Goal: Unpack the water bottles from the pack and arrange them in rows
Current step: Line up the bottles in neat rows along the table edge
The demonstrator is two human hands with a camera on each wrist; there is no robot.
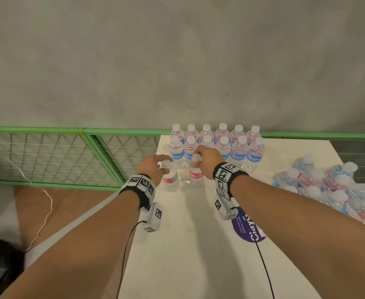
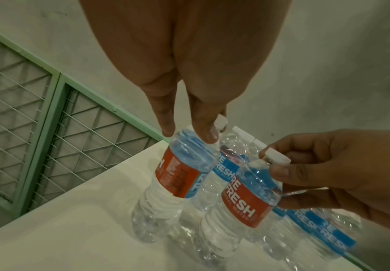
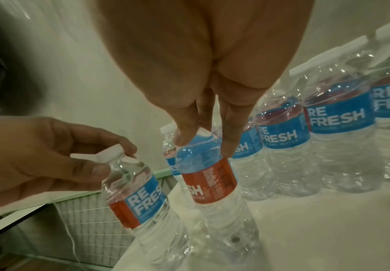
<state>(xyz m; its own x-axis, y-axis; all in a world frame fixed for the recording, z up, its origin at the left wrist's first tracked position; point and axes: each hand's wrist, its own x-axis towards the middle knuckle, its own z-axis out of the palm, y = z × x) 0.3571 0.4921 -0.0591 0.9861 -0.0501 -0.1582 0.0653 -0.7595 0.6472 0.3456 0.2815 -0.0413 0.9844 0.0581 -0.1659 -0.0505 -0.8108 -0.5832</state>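
Two bottles upright on the white worktop (image 1: pixel 199 244), side by side, starting a third row in front of the two rows of six (image 1: pixel 216 143) lined up against the far edge. Left hand (image 1: pixel 153 167) over the left-hand bottle (image 1: pixel 170 179), fingers (image 2: pixel 166 117) pinching at its white cap and neck; in the left wrist view thumb and fingertips reach down onto the shoulder just under the cap. Right hand (image 1: pixel 206 159) over the right-hand bottle (image 1: pixel 195 175), fingers (image 3: pixel 186 128) likewise closed round the neck below the cap, fingertips down on the clear shoulder above the label. Both bases apparently down on the worktop, though contact cannot be told for certain from the wrist views. Labels on both red and blue, reading REFRESH, red side turned toward the person. Left-hand bottle near the left edge of the worktop, just in front of the leftmost bottle of the second row; right-hand bottle just beside it, a small gap between.

Opened pack (image 1: pixel 332 186) off to the right on the worktop, well apart from the rows, bottles inside lying heaped under crumpled clear wrap. Purple round sticker (image 1: pixel 247 229) on the worktop under the right forearm. Marker-patterned bands and small cabled units on both wrists. Green-framed wire mesh panels (image 1: pixel 48 156) beyond the left edge, grey wall behind.
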